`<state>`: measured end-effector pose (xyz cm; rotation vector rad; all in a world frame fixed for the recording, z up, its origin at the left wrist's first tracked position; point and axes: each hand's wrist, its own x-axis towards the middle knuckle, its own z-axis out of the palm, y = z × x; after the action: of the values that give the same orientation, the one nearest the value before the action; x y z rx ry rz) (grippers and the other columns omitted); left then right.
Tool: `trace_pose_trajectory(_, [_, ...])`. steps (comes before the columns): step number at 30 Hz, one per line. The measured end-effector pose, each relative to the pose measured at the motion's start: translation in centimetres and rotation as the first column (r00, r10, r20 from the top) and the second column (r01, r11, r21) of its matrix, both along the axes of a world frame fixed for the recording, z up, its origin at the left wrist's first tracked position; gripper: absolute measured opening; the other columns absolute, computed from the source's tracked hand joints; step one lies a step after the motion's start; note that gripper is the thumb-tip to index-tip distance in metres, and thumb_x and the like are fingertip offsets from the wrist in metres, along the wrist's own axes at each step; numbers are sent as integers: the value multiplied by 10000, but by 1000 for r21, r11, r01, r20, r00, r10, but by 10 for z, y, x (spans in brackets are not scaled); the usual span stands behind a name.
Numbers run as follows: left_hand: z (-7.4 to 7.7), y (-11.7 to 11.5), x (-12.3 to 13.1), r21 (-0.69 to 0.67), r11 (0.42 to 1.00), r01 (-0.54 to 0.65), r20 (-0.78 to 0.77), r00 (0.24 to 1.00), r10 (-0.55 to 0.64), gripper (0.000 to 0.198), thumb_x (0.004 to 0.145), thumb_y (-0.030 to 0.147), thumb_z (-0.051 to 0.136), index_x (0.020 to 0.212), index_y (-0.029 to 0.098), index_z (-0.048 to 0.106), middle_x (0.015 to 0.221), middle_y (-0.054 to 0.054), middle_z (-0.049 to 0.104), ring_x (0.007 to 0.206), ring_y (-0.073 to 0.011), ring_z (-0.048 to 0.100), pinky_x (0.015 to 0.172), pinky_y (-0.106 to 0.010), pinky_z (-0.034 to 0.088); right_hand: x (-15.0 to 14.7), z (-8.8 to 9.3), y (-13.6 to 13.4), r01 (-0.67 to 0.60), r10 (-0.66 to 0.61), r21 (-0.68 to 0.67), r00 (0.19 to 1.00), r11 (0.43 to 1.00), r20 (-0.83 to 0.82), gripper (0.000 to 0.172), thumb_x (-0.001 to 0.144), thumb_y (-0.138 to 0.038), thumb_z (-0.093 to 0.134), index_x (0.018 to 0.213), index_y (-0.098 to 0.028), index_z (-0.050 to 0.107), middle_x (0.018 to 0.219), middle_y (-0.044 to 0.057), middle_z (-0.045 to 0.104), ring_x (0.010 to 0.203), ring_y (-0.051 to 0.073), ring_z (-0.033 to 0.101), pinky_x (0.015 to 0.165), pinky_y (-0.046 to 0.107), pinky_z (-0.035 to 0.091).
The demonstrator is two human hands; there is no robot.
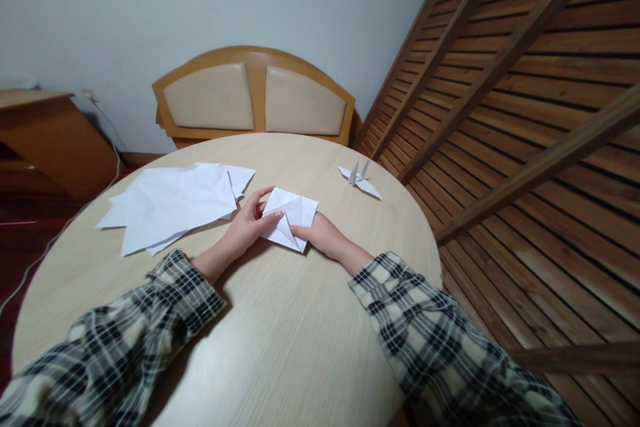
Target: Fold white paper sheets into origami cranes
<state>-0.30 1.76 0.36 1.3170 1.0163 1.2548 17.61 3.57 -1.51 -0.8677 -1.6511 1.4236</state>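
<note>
A white sheet of paper (293,207), folded into a small square with creased flaps, is held between both hands just above the round table (280,320). My left hand (250,219) grips its left side, thumb lying across the top face near the middle and fingers at the edge. At the lower right, my right hand (327,235) holds it with the thumb on top and the other fingers hidden underneath. A folded white paper crane (357,179) stands on the table's far right. To the left of my hands lies a loose pile of creased white paper sheets (177,203).
Behind the table stands a wooden headboard (260,97) with cream panels against a pale wall. A slatted wooden frame (525,100) leans along the right side, close to the table's edge. At the far left are a wooden cabinet (50,147) and a cable (47,250) on the floor.
</note>
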Motion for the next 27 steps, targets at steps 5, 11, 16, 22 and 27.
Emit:
trace_pose_trajectory(5, [-1,3,-1,-2,1000,17,-48,999,-17,379,714,302,762,1036,140,644,943,-85,669,746,-176,599,639,-300,482,1,-5,1,5,-6,17,999,1000,50,348,812,-192,649,1160,-197,650,1231,71,673,1094,211,645,1037,421,470])
trace_pose_trajectory(11, [-9,7,-5,-20,1000,8,-53,999,-9,313,731,337,751,962,143,670,884,-78,667,707,-169,584,624,-303,467,1,-9,2,-29,29,18,999,999,17,367,853,-281,642,1212,-203,630,1273,75,652,1137,215,624,1073,435,445])
trace_pose_trajectory(16, [-14,9,-6,-8,1000,-23,-48,999,22,276,741,355,742,900,142,670,801,-58,645,655,-155,555,575,-287,431,-3,-5,0,-40,37,-53,997,998,-63,319,880,-359,615,1149,-193,657,1192,80,688,1115,217,632,1073,442,445])
trace_pose_trajectory(22, [-12,9,-5,-35,999,-7,-46,999,5,211,776,334,713,844,140,668,720,-53,632,583,-142,534,520,-279,399,-3,-5,0,-23,20,-38,997,999,-78,282,876,-343,621,1120,-208,662,1196,70,686,1120,210,630,1091,447,425])
trace_pose_trajectory(27, [-15,10,-5,-30,1000,0,-60,998,-2,225,793,358,698,835,138,672,687,-46,619,556,-134,516,496,-267,378,-3,-5,-1,14,-14,9,999,1000,-34,293,866,-292,623,1144,-207,655,1241,79,667,1163,216,611,1103,464,405])
